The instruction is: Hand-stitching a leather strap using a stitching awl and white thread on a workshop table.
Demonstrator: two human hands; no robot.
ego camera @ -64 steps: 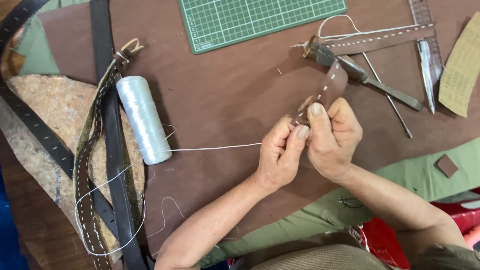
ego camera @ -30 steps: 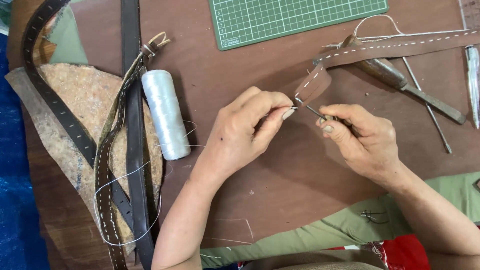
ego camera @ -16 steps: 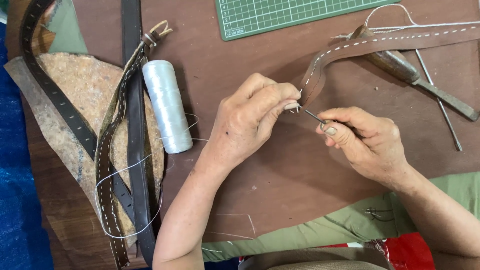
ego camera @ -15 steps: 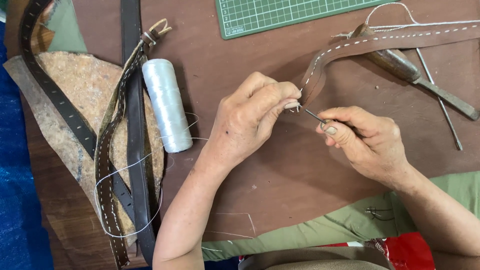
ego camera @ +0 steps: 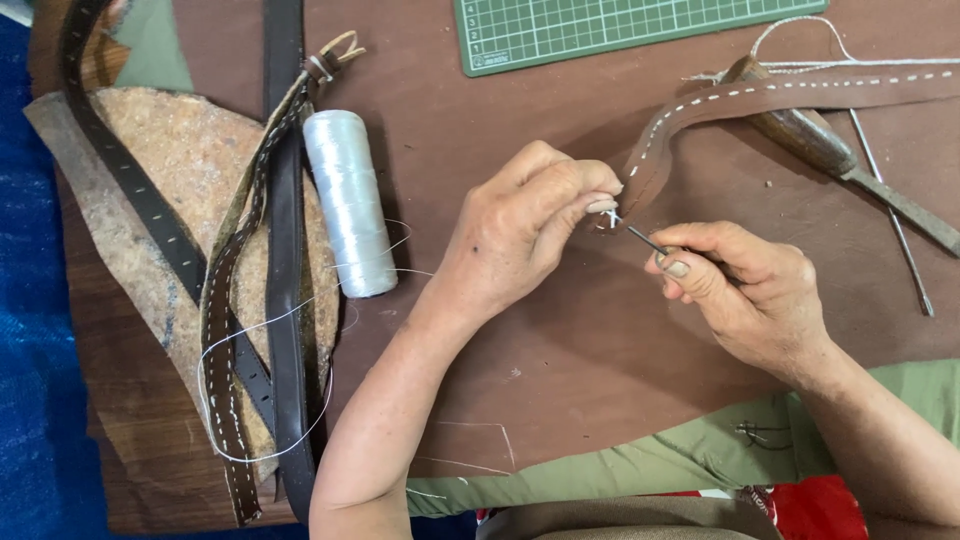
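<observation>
Leather strap [ego camera: 700, 105], brown with white stitches, has its end pinched between the fingertips of the left hand [ego camera: 520, 235], closed tight on it. Just right, the right hand [ego camera: 745, 290] is closed around a thin metal needle or awl [ego camera: 645, 238], its tip at the strap end. Judging by this, a stitch is mid-pass; next calls for steady guidance. Thread at the tip is hard to make out; the strap runs off frame. A thread spool [ego camera: 345, 200] lies left of the left hand.

The left hand [ego camera: 520, 235] pinches the end of a brown leather strap [ego camera: 700, 110] with white stitching, while the right hand [ego camera: 745, 290] holds a thin needle [ego camera: 640, 237] against it. A spool of white thread [ego camera: 348, 200] lies on the worktop [ego camera: 560, 340], beside dark belts [ego camera: 280, 250].
</observation>
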